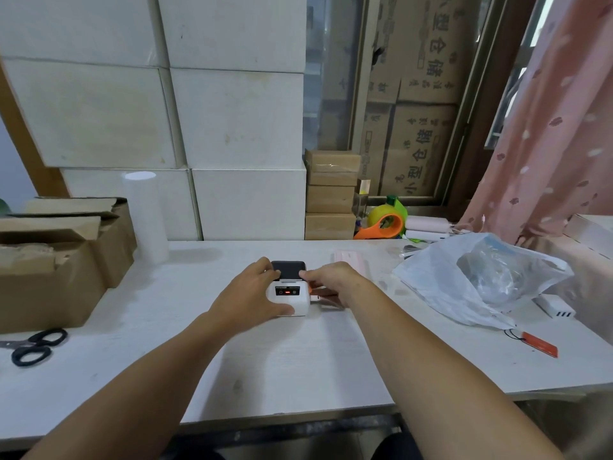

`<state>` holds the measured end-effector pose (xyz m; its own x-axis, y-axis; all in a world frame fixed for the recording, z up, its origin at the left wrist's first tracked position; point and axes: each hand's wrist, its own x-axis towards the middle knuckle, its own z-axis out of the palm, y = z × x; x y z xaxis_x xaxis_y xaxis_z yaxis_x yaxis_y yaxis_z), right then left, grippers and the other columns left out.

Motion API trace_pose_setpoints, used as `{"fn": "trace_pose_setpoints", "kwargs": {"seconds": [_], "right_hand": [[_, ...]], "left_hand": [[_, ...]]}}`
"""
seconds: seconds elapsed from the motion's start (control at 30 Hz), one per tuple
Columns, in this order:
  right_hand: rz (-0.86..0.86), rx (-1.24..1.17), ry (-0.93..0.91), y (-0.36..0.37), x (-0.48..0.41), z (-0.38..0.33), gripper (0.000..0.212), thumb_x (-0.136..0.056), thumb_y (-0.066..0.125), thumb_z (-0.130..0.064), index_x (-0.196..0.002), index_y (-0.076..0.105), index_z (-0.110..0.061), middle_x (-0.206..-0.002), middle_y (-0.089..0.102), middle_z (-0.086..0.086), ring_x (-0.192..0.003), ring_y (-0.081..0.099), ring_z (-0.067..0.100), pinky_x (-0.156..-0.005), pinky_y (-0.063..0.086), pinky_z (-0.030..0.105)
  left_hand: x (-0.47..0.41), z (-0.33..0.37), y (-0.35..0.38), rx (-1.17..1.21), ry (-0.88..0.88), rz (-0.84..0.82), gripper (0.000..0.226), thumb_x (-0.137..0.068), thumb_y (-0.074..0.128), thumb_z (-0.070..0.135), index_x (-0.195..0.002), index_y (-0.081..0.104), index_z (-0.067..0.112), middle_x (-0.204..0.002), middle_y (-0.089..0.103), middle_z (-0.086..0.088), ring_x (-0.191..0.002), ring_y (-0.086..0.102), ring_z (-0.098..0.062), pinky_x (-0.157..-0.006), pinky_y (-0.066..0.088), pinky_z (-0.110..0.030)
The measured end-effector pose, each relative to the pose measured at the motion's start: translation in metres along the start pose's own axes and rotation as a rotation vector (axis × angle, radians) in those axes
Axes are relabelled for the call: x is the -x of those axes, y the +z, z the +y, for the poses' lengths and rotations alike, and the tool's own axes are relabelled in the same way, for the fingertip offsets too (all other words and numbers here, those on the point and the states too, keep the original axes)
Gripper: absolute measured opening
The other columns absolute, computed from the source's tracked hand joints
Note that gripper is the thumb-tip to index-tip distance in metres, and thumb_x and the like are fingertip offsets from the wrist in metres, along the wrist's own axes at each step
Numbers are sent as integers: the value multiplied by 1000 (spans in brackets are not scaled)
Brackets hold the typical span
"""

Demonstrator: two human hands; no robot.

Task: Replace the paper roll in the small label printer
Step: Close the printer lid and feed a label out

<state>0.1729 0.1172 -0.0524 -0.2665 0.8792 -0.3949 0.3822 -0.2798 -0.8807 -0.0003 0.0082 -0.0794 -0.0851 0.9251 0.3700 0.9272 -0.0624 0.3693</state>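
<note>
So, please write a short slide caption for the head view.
Both hands, left hand and right hand, grip the small label printer on the white table.

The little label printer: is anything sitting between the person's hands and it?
Nothing visible does. Both hands are already on the label printer: the left hand wraps its left side, and the right hand touches the dark lid at the back. The scissors and plastic bag lie well off to the sides.
</note>
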Motion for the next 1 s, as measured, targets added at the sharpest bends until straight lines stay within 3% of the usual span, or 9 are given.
{"fn": "trace_pose_setpoints", "kwargs": {"seconds": [0.23, 0.47, 0.57, 0.7, 0.83, 0.97, 1.0], "right_hand": [[52, 65, -26, 7, -10, -1, 31, -85, 87, -21, -108, 76, -5, -91, 82, 8, -76, 76, 17, -73, 60, 32], [65, 72, -31, 8, -12, -1, 31, -85, 88, -22, -106, 76, -4, -91, 82, 8, -79, 77, 18, -82, 63, 37], [119, 101, -33, 11, -16, -2, 35, -82, 89, -29, -104, 74, -6, -96, 81, 9, -85, 77, 23, -86, 65, 42], [175, 232, -116, 14, -19, 0, 40, -83, 84, -43, -99, 79, -7, -96, 78, 9, -80, 70, 26, -76, 62, 36], [110, 185, -125, 9, -14, 4, 25, -89, 80, -29, -99, 80, -6, -98, 79, 11, -84, 74, 26, -87, 65, 45], [107, 192, -135, 3, -11, 5, 21, -90, 81, -22, -99, 80, -3, -81, 75, 5, -64, 68, 15, -60, 60, 28], [104, 208, -145, 3, -10, 6, 23, -89, 82, -25, -99, 80, -4, -81, 75, 4, -66, 67, 14, -61, 58, 27]], "left_hand": [[1, -5, 5, 15, 6, 15, 89, -68, 81, 63, -138, 61, 11, -103, 46, 14, -104, 50, -8, -86, 45, -24], [1, -2, 4, 9, -19, -4, 82, -68, 81, 61, -132, 61, 13, -103, 43, 13, -89, 50, -9, -76, 47, -27], [1, 2, 6, 49, -73, 12, 77, -66, 83, 58, -127, 62, 16, -105, 44, 11, -89, 57, -12, -78, 53, -33], [-1, 3, 9, 95, -112, 19, 81, -67, 83, 56, -132, 57, 16, -110, 45, 9, -94, 59, -13, -80, 54, -33], [-5, -2, 7, 136, -150, -13, 86, -66, 83, 57, -136, 53, 17, -119, 43, 14, -97, 60, -12, -78, 52, -28], [-4, -3, 10, 195, -191, -4, 88, -64, 84, 58, -137, 52, 20, -122, 41, 15, -98, 61, -12, -74, 47, -23], [-3, -3, 12, 200, -197, 4, 87, -65, 83, 57, -137, 52, 21, -123, 41, 14, -98, 61, -13, -74, 46, -23]]}}
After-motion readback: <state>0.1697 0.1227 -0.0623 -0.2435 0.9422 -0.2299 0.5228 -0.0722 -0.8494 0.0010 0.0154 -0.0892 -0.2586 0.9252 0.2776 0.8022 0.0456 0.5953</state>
